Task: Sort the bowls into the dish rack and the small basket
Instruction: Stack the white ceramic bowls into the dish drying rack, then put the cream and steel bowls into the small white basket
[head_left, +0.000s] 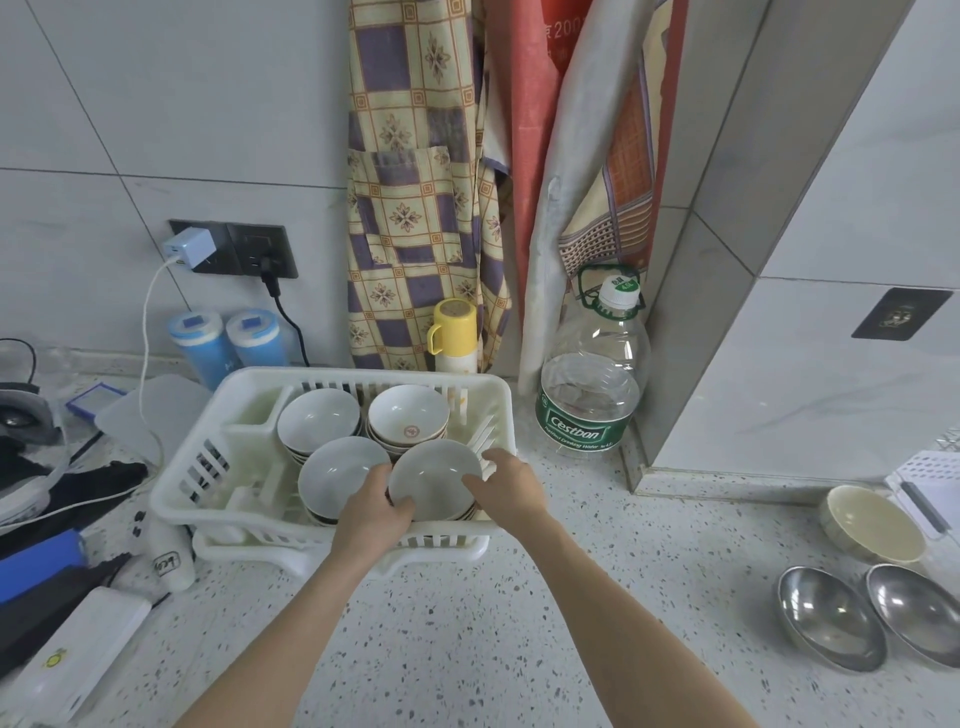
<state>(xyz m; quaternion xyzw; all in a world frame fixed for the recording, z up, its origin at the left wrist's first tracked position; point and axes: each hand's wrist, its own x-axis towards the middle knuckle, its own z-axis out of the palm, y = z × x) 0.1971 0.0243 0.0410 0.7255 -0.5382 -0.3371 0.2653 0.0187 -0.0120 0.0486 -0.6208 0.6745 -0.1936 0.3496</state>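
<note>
At frame centre, in the white dish rack (218, 470), the left hand (371, 512) and right hand (511, 486) grip opposite rims of a white bowl (434, 480), seemingly glazed ceramic: rigid, slippery, breakable, best held by its rim.

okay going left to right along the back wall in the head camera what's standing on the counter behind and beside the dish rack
Two blue canisters → yellow-capped flask → large clear water bottle. The dish rack sits in front of them, both hands at a bowl inside it.
</note>
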